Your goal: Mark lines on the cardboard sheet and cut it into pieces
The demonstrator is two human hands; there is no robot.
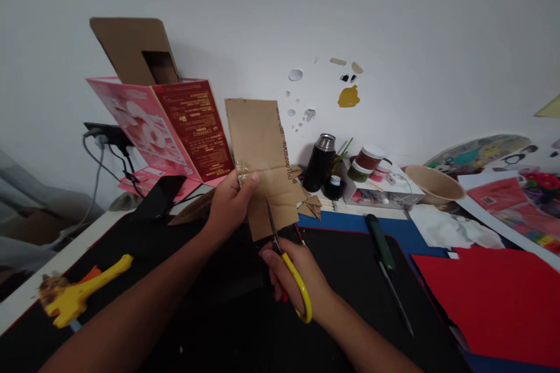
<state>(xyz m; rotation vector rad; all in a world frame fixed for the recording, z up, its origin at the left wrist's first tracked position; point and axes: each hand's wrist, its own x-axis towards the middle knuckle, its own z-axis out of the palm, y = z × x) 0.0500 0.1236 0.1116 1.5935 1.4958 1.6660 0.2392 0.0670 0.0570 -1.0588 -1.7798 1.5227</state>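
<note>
My left hand (234, 201) grips the left edge of a brown cardboard piece (258, 136), thumb on the near face, fingers hidden behind it. The piece stands upright, with printed digits down its right side and clear tape by my thumb. In my right hand (301, 279) is a pair of scissors (301, 285) with yellow handles. Their blades point up into the lower edge of the cardboard, along a cut there. Part of the handles is hidden by my fingers. Small cardboard scraps (310, 208) lie just behind the piece, to its right.
A pink and red box (192, 122) stands at the left behind a dark phone (164, 192). A yellow glue gun (83, 291) lies front left. To the right are a black thermos (319, 166), paint jars (370, 160), a green-handled knife (381, 244) and red sheet material (490, 297).
</note>
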